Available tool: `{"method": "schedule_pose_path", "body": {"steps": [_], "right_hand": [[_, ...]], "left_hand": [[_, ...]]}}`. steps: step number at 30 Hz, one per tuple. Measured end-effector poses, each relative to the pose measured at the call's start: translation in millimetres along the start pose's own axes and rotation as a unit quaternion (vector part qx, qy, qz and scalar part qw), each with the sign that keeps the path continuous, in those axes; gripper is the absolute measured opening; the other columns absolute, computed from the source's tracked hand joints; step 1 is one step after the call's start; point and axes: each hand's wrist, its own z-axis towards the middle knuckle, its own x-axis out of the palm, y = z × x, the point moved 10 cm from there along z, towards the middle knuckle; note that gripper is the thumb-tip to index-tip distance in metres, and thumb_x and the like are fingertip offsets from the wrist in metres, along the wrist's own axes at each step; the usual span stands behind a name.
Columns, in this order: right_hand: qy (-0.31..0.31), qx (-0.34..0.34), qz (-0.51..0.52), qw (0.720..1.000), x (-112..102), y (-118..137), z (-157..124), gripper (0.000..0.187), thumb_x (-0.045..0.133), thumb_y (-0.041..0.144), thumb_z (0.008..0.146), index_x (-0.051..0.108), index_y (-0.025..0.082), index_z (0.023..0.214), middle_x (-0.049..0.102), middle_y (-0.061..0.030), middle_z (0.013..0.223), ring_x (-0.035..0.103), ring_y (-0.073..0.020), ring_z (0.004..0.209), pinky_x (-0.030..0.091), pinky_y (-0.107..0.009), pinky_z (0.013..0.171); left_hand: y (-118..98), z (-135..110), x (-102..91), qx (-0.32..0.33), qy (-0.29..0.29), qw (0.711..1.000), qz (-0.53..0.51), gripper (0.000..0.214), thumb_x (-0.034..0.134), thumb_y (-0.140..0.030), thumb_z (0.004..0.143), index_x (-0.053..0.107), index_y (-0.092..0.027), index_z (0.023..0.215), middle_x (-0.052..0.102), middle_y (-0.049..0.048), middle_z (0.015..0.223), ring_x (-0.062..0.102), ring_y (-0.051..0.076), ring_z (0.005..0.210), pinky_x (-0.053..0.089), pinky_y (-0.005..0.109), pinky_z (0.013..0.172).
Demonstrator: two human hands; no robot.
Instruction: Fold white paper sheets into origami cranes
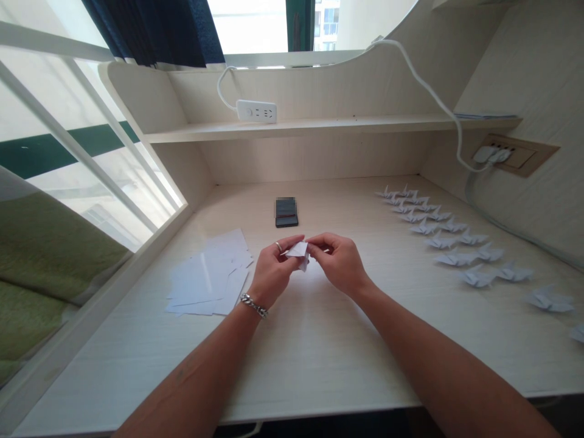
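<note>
Folded white paper [299, 249], small, held up over the middle of the bench [314, 359], between both hands. Left hand [271, 271]: pinching the paper between thumb and fingers, palm side mostly hidden. Right hand [338, 261]: thumb and index finger pinching the paper's right edge, other fingers curled in. Exact folds too small to read; a pointed flap hangs below.

Ring [278, 247] on a left finger, chain bracelet [253, 305] at left wrist. Just beyond the hands, a dark rectangular case [286, 213] on the bench, part blurred out. Left of the left hand: loose white sheets [201, 277], overlapping, edges uneven. Right side, well apart from the hands: folded paper cranes [457, 258], mostly paired in a slanting line running back toward the rear corner; one cut off at right picture edge.

Behind: shelf [319, 126] with white power strip [256, 112]; white cord [431, 91] drops to wall socket [524, 157], right. Dark blue curtain [155, 33] upper left, by the window [250, 24]. Green cloth [45, 267] lower left, past the bench edge.
</note>
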Motion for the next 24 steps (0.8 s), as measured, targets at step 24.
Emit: {"method": "schedule_pose_path", "body": {"steps": [24], "right_hand": [[0.025,0.038,0.060,0.997,5,-14,4,0.014,0.069,0.025,0.071,0.073,0.018,0.082,0.073,-0.0055,0.080,0.067,-0.0195,0.074,0.054,-0.032,0.070]], "left_hand": [[5,4,-3.0,0.009,0.001,1.000,-0.014,0.044,0.074,-0.012,0.062,0.072,-0.010,0.105,0.075,0.0089,0.084,0.068,0.018,0.070,0.055,0.032,0.068]]}}
